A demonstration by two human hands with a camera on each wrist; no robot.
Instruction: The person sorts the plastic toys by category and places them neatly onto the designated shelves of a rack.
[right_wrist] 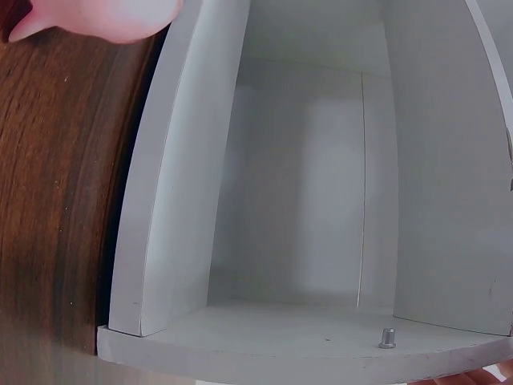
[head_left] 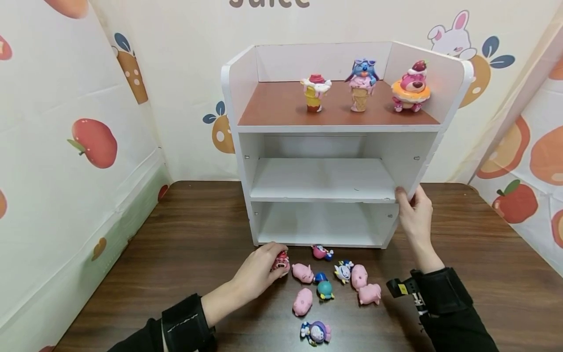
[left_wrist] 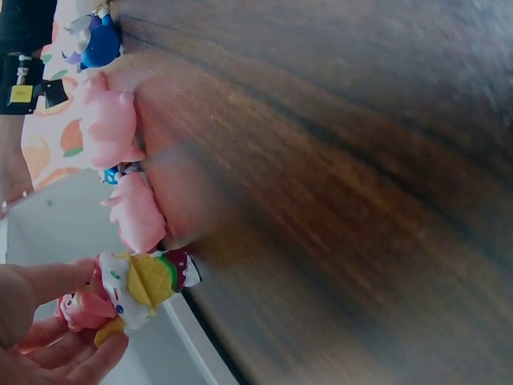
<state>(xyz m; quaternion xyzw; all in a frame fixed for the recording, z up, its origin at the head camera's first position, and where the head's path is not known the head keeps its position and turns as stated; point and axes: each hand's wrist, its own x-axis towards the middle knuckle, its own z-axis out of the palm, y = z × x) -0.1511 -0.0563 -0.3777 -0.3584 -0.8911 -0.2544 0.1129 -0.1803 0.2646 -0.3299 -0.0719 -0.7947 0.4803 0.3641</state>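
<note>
In front of the shelf's lower left, my left hand (head_left: 258,270) pinches a small toy figurine (head_left: 281,263) between thumb and fingers. In the left wrist view this figurine (left_wrist: 132,289) has a pink bear on white cream, a yellow waffle-patterned body and a dark red and green base. My right hand (head_left: 415,215) grips the right side panel of the white shelf unit (head_left: 323,180), thumb at its front edge. Only some fingertips (right_wrist: 469,377) show at the corner of the right wrist view.
Pink pig figurines (head_left: 302,301) and several coloured ones, including a blue-and-teal figure (head_left: 324,287) and a purple-and-white figure (head_left: 315,333), lie on the wooden table (head_left: 193,230). An ice-cream figurine (head_left: 314,93), a blue cone figurine (head_left: 361,85) and a pink bear (head_left: 412,88) stand on the top shelf.
</note>
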